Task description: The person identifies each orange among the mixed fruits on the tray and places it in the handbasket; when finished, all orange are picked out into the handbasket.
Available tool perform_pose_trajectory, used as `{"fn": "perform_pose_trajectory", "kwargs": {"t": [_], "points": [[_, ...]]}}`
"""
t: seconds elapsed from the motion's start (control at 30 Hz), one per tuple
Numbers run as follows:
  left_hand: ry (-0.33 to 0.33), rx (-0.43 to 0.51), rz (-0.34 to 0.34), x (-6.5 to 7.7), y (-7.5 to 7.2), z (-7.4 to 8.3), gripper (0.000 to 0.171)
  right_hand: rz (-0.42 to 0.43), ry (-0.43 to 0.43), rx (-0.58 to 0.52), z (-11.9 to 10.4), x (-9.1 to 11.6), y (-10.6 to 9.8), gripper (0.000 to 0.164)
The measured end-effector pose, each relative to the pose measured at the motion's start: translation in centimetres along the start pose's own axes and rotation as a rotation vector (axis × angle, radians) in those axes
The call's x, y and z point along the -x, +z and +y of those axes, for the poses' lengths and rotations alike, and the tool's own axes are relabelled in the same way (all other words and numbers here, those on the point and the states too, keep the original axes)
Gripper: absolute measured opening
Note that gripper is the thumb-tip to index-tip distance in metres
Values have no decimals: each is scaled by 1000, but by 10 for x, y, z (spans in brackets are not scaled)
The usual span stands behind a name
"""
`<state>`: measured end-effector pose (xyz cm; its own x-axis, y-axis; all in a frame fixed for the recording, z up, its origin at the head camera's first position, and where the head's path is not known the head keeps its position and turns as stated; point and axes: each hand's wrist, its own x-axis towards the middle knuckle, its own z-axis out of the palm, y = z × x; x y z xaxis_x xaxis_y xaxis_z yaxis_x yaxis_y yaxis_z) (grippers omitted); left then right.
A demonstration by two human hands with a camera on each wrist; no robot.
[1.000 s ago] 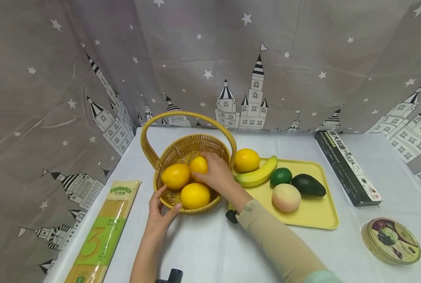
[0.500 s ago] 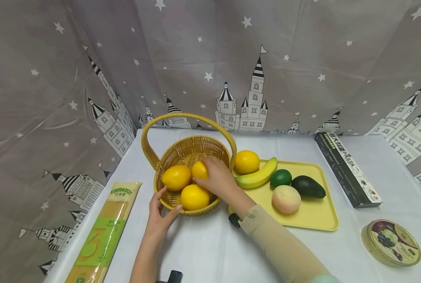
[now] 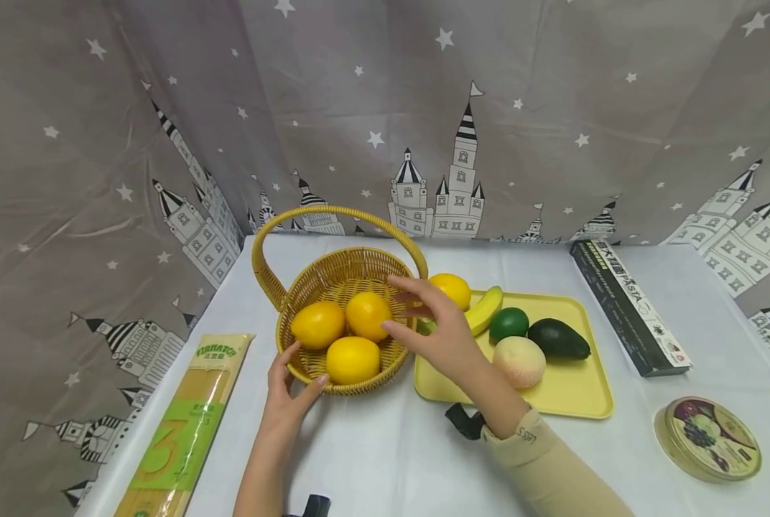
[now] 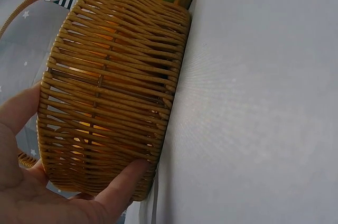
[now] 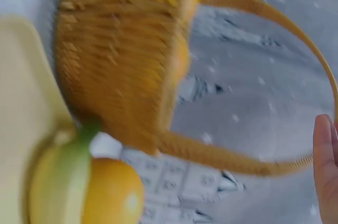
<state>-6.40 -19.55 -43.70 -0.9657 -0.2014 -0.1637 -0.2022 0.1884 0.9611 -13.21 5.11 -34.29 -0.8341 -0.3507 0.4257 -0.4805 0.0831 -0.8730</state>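
Three yellow lemons, among them a right-hand lemon [image 3: 368, 316], lie in the round wicker basket [image 3: 385, 260]. My left hand [image 3: 286, 403] holds the basket at its near left side. In the left wrist view, the thumb [image 4: 127, 182] lies along the woven wall and another finger reaches the rim. My right hand [image 3: 446, 334], holding nothing, is raised over the basket's right side, fingers spread and apart from the lemons. Beside the basket, a yellow tray [image 3: 579, 395] bears a banana [image 3: 485, 310], a small green fruit [image 3: 508, 324], an avocado [image 3: 558, 339] and a peach [image 3: 519, 361].
Another lemon [image 3: 451, 289] sits at the tray's back left corner, partly hidden. A noodle packet [image 3: 181, 431] lies at left. At right are a black pasta box [image 3: 627, 305] and a round tin [image 3: 708, 438]. The basket's tall handle [image 3: 340, 210] arches over the back.
My right hand has let go of the right-hand lemon in the basket and drawn back up and to the right, its fingers spreading. The left hand stays at the basket.
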Motion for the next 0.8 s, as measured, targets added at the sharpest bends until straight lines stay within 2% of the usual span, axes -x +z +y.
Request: {"fn": "perform_pose_trajectory", "kwargs": {"t": [0.07,0.13,0.23,0.33,0.5,0.67,0.8], "points": [[1,-3,0,1,0,1,80,35,-39,-52,-4,0,-12,51],[1,-1,0,1,0,1,80,91,-37,-64,-3,-4,-24,51],[3,-5,3,1,0,2,80,181,59,-34,10,-14,-42,52],[10,-5,-1,1,1,1,79,234,226,36,35,-27,-55,57],[15,10,-3,1,0,0,79,223,445,118,75,-42,-59,70],[14,6,1,2,-1,1,80,194,528,267,98,-49,-54,75],[5,4,3,2,0,2,81,132,582,394,109,-47,-53,75]]}}
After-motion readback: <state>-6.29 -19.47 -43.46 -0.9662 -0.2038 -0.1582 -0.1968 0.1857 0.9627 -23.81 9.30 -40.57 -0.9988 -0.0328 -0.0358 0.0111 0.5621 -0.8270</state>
